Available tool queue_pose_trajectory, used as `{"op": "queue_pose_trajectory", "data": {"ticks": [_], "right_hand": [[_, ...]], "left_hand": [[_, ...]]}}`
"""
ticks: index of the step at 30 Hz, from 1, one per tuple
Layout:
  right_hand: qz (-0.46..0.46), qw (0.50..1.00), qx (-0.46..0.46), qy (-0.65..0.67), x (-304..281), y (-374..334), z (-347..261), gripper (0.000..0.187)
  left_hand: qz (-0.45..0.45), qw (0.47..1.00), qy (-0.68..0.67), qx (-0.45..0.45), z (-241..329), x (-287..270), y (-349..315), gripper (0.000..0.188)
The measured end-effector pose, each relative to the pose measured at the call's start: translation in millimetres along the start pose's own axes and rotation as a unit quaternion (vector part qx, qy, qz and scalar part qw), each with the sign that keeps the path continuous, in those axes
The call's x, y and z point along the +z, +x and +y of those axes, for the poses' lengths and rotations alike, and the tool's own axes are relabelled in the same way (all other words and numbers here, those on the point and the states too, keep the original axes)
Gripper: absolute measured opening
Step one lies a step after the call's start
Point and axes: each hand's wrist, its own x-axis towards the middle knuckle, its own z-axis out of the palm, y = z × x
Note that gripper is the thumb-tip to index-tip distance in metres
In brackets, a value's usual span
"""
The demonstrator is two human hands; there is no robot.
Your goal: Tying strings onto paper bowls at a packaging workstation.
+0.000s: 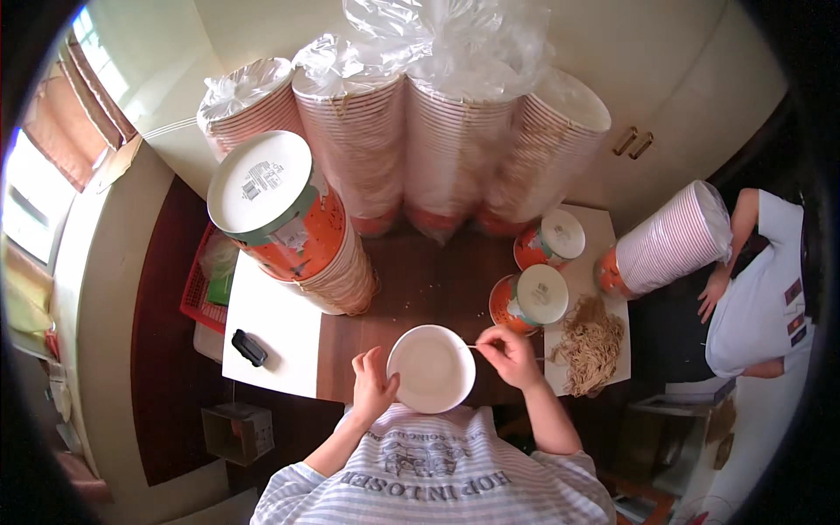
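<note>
A white-lined paper bucket (pixel 431 369) stands mouth up at the table's front edge, close to my body. My left hand (pixel 374 387) is at its left rim, thumb against the edge and fingers curled along the outside. On the other side, my right hand (pixel 510 357) pinches a thin pale cord (pixel 472 346) that reaches to the bucket's right rim. The cord's far end is hidden by my fingers. To the right of that hand lies a heap of tan cords (pixel 591 348). Just beyond it, two upturned orange-and-green buckets (pixel 542 294) stand bottom up.
Tall stacks of buckets in clear plastic (pixel 350 149) line the back. Another upturned stack (pixel 289 236) rises at left, near a black object (pixel 249 347) and a red basket (pixel 196 278). At right, a person in white (pixel 761 289) is beside a leaning bucket stack (pixel 669 241).
</note>
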Motion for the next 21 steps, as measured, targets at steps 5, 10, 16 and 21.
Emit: {"op": "queue_pose_trajectory", "data": {"ticks": [5, 10, 16, 21], "right_hand": [[-0.072, 0.965, 0.059, 0.244, 35.9, 6.7, 16.8, 0.005], [-0.077, 0.951, 0.074, 0.291, 48.6, 11.2, 10.3, 0.005], [-0.082, 0.929, 0.082, 0.352, 52.4, 11.6, 7.0, 0.006], [-0.047, 0.896, 0.101, 0.430, 49.7, 10.7, 11.8, 0.007]], "left_hand": [[-0.014, 0.995, -0.097, 0.026, 35.2, -15.3, 10.4, 0.022], [-0.027, 0.994, -0.065, 0.088, 42.6, -9.9, 17.4, 0.027], [-0.091, 0.991, -0.078, 0.065, 47.7, 11.1, 30.7, 0.033], [-0.130, 0.986, -0.069, 0.082, 32.4, 20.6, 35.2, 0.019]]}}
